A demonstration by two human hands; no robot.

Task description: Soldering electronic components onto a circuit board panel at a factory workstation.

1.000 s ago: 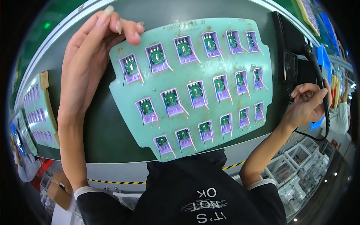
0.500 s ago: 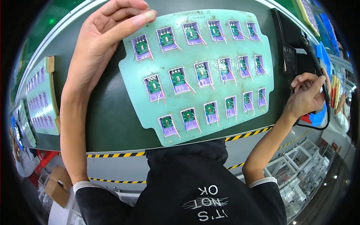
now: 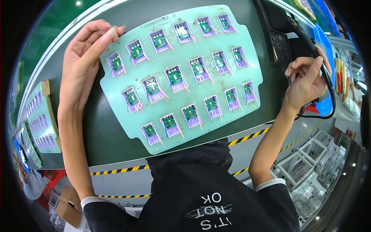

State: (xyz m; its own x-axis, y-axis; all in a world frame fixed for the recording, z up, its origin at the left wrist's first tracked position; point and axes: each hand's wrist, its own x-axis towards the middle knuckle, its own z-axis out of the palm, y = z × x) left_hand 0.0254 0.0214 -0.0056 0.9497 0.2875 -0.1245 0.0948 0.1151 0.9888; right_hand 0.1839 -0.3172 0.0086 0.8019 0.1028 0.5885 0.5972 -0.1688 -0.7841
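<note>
A pale green board (image 3: 158, 71) lies on the dark green work table, tilted in view. Its rectangular pockets hold purple cases (image 3: 176, 131) with small green circuit boards (image 3: 190, 111) and thin red, blue and white wires. By the board's upper left corner is my left hand (image 3: 85, 52), thumb and fingers pressed close together; whatever may be between them is hidden. My right hand (image 3: 307, 83) is off the board's right side with curled fingers. Something thin shows at its fingertips, too fine to name. A thick black cable (image 3: 331, 92) loops just beside this hand.
A black stand or holder (image 3: 279, 46) sits right of the board, with a blue bin (image 3: 324, 50) beyond. More loaded boards (image 3: 42, 120) lie at the far left. Striped tape (image 3: 247, 137) marks the front edge. Clear plastic trays (image 3: 297, 168) and a cardboard box (image 3: 69, 205) are below.
The whole view has turned: things on the left sit lower, those on the right higher. The green board appears farther left. My left hand stays at its corner; both hands keep their closed shape.
</note>
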